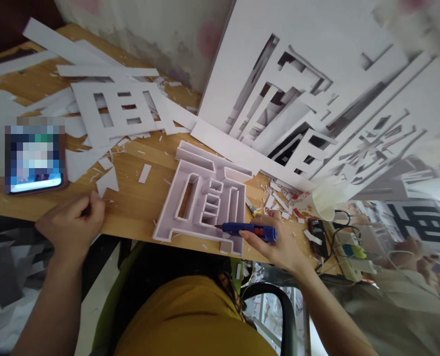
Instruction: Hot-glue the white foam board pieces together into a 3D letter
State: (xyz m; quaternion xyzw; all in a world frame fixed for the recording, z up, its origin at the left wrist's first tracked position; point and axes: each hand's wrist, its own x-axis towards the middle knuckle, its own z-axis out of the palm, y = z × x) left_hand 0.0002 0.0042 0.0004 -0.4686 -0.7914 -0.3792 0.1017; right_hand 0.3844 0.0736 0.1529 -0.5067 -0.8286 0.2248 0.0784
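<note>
A white foam-board character shape with raised walls lies near the table's front edge. Fingers of my right hand wrap round a blue pen-like tool, whose dark tip points at the inside of the shape, by its small middle compartments. Left of the shape, my left hand rests at the table edge with curled fingers, and nothing shows in it. Between my left hand and the shape lies a small white strip. Beyond my left hand stands a lit phone, partly blurred out.
Cut white sheets and scraps cover the back left. A large cut-out board leans at the back right. Right of the shape are a paper cup, white scraps, cables and a power strip. Another person's hand shows far right.
</note>
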